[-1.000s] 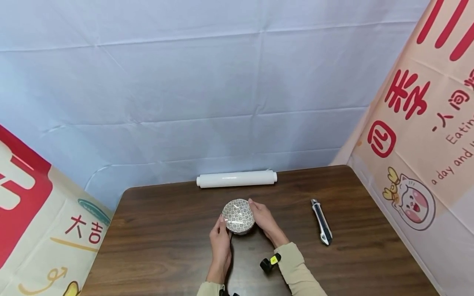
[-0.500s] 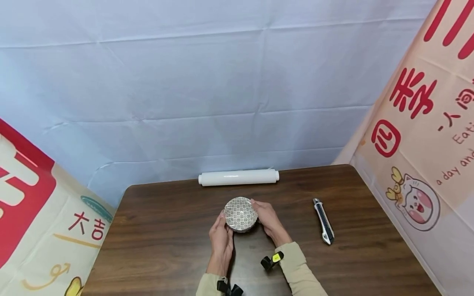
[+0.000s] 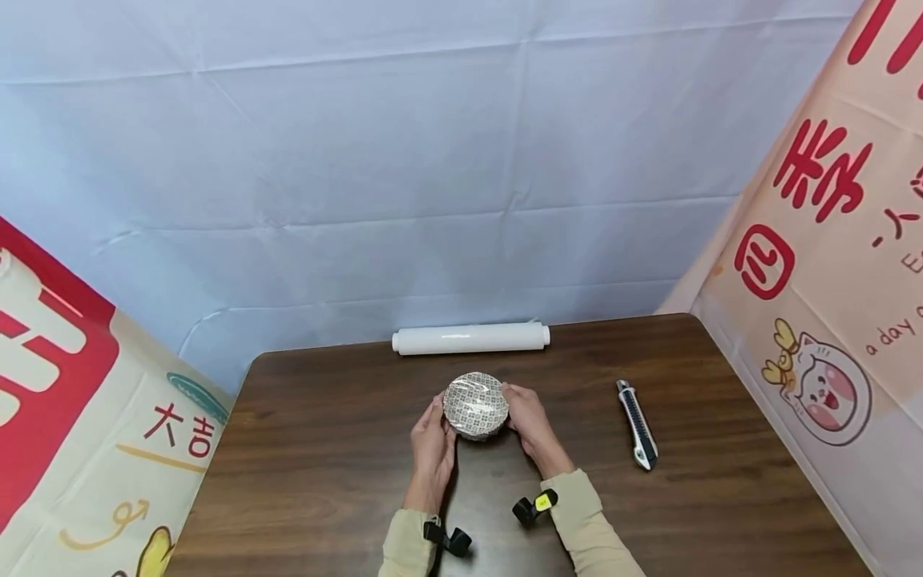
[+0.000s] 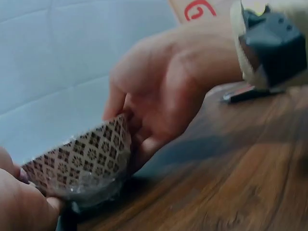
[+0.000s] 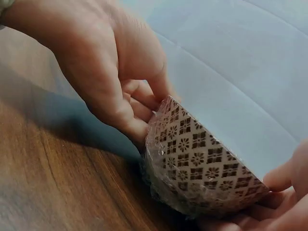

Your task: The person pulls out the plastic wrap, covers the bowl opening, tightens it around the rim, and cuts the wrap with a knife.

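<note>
A small bowl (image 3: 476, 406) with a dark flower-and-diamond pattern is between both hands, over the middle of the table. Clear plastic film covers its top and lies crinkled round its lower sides, as the film (image 5: 166, 187) in the right wrist view shows. My left hand (image 3: 433, 453) grips the left side of the bowl, fingers at the rim and thumb on the wall. Opposite it, my right hand (image 3: 532, 425) pinches the right rim, with the thumb lower on the side (image 4: 108, 149). Whether the bowl's base touches the table cannot be told.
A white roll of plastic wrap (image 3: 471, 339) lies along the back edge of the brown wooden table (image 3: 324, 449). To the right of the hands lies a utility knife (image 3: 638, 425). Pale cloth (image 3: 360, 160) hangs behind, and printed banners flank both sides.
Both hands keep hold of the bowl, which shifts slightly and shows a different sheen on its film. The whole scene slides a little right and up in the head view.
</note>
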A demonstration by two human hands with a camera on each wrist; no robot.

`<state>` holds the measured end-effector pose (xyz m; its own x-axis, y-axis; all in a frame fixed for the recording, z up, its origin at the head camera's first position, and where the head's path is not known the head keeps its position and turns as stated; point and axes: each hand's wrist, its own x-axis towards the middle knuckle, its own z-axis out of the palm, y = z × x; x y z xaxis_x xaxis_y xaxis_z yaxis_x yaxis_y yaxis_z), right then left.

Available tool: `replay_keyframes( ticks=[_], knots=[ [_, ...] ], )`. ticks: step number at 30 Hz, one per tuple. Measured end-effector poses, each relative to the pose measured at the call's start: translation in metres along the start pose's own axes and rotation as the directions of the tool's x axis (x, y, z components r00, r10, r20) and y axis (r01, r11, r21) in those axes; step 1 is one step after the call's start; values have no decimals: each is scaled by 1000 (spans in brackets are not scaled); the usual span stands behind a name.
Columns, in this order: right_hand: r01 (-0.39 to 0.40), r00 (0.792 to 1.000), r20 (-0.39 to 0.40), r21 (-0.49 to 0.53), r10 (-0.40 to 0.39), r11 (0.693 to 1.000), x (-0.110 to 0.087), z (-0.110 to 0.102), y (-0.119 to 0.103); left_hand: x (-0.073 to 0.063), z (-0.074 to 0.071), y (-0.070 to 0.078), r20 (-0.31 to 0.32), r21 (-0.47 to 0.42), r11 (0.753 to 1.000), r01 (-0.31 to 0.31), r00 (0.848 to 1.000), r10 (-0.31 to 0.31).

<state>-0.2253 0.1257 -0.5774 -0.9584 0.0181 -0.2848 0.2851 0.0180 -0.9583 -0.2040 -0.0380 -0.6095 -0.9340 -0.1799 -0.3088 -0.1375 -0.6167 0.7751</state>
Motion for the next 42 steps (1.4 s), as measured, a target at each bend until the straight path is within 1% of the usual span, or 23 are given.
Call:
replay_keyframes(
  ticks=[2, 5, 7, 9, 10, 11, 12, 13, 14, 15, 16, 17, 18, 20, 23, 24, 26, 27, 30, 32, 37, 40, 42],
  knots=[
    [7, 1000, -25, -73, -9, 997, -4, -1, -1, -1, -1, 0, 2, 11, 1000, -8, 1000, 8],
    [17, 999, -40, -191, -25, 981, -11, -7, -4, -6, -2, -1, -29, 43, 999, -32, 999, 34],
    [14, 998, -50, -246, -28, 969, -14, -11, -8, -12, -3, -1, -57, 84, 994, -76, 995, 81],
    [14, 998, -61, -265, -31, 964, -15, -16, -12, -19, -3, -1, -68, 179, 974, -139, 986, 153],
    [18, 997, -64, -265, -36, 964, -15, -17, -14, -22, -2, -1, -60, 258, 950, -174, 979, 196],
    [25, 997, -64, -259, -43, 965, -14, -18, -16, -25, -1, 0, -42, 353, 912, -210, 970, 240],
    [39, 997, -58, -252, -55, 967, -13, -18, -17, -26, -1, 0, -15, 451, 858, -245, 959, 282],
    [53, 997, -45, -248, -67, 967, -12, -18, -17, -27, 0, 0, 16, 538, 797, -274, 949, 316],
    [71, 996, -31, -248, -81, 966, -11, -16, -17, -27, 1, 0, 49, 615, 730, -298, 939, 341],
    [86, 996, -15, -250, -93, 964, -10, -14, -16, -27, 2, 1, 79, 671, 671, -315, 930, 358],
    [102, 994, 1, -262, -105, 960, -9, -12, -14, -26, 2, 1, 105, 707, 626, -331, 923, 370],
    [116, 993, 14, -271, -117, 956, -9, -10, -12, -25, 2, 1, 123, 720, 604, -342, 919, 374],
    [129, 991, 18, -283, -129, 950, -8, -8, -9, -24, 1, 1, 129, 722, 600, -345, 919, 374],
    [140, 989, 5, -298, -145, 944, -7, -4, -4, -22, 0, 1, 122, 697, 629, -344, 922, 368],
    [159, 983, -37, -305, -178, 939, -5, 1, 3, -20, -2, 0, 86, 650, 684, -330, 927, 366],
    [167, 981, -48, -304, -190, 938, -4, 3, 5, -19, -2, 0, 77, 641, 694, -328, 927, 367],
    [163, 980, -60, -297, -189, 941, -2, 5, 8, -18, -3, -1, 70, 636, 700, -326, 927, 368],
    [158, 981, -61, -296, -184, 942, -2, 6, 10, -18, -4, -2, 70, 639, 696, -327, 926, 371],
    [123, 988, -59, -287, -145, 950, -2, 8, 13, -20, -4, -3, 64, 646, 695, -316, 929, 364],
    [102, 991, -52, -279, -121, 955, -3, 8, 15, -20, -4, -3, 59, 643, 702, -306, 933, 354],
    [119, 992, -23, -213, -127, 970, 1, 6, 17, -16, -3, -3, 80, 649, 692, -317, 932, 352],
    [115, 993, -11, -174, -119, 978, 5, 4, 16, -13, -4, -2, 94, 638, 696, -329, 931, 353],
    [103, 994, -6, -163, -105, 981, 7, 4, 17, -12, -4, -2, 94, 628, 706, -328, 932, 350]
  ],
)
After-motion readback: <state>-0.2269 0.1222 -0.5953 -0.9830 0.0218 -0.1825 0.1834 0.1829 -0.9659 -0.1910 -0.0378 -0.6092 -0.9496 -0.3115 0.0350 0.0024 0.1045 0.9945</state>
